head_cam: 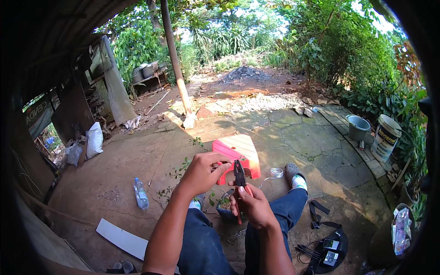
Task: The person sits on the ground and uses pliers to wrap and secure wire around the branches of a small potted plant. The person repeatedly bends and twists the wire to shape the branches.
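Observation:
In my right hand [252, 208] is a pair of combination pliers [239, 173] with red handles, its dark jaws pointing up and away from me. Close to the jaws, thumb and fingers of my left hand [204, 172] pinch what looks like a thin strand, too small to name surely. Below both hands, between my legs, stands a dark plant pot [225, 213], partly hidden by my right hand. Leafy thin branches [177, 172] spread leftward behind my left forearm. Beyond the pliers is a red plastic stool [237, 147] with a leaf on top.
A coil of pale wire [276, 173] lies near my right shoe [292, 171]. Left are a plastic bottle [141, 194] and a white panel [120, 237]. Right are a black strapped pouch with devices [331, 251], a grey bucket [357, 129] and a white pail [385, 139].

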Tool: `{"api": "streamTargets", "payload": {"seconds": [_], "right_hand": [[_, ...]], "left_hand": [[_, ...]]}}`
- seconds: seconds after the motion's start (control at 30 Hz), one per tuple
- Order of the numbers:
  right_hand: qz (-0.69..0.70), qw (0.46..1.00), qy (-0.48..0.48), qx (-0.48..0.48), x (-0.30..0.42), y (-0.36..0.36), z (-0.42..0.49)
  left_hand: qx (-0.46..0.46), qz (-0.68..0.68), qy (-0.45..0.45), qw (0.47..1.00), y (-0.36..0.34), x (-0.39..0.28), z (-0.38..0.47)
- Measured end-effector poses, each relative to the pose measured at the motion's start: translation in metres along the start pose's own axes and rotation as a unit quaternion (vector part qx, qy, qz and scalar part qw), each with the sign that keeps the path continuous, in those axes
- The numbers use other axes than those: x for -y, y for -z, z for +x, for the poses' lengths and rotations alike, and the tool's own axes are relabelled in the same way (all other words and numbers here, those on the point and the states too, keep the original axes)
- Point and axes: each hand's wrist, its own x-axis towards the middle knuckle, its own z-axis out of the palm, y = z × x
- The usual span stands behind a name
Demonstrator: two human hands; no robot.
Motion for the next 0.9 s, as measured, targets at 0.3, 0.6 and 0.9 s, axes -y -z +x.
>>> {"api": "streamTargets", "payload": {"seconds": [0.3, 0.6, 0.9], "right_hand": [[-0.021, 0.997, 0.067, -0.034, -0.007, -0.005, 0.005], [-0.159, 0.97, 0.131, -0.126, -0.023, -0.003, 0.013], [-0.251, 0.946, 0.151, -0.141, -0.025, -0.003, 0.015]], "left_hand": [[0.115, -0.268, 0.146, 0.945, -0.01, 0.024, 0.002], [0.099, -0.292, 0.128, 0.943, -0.01, 0.028, 0.003], [0.056, -0.259, 0.124, 0.956, -0.019, 0.022, 0.007]]}}
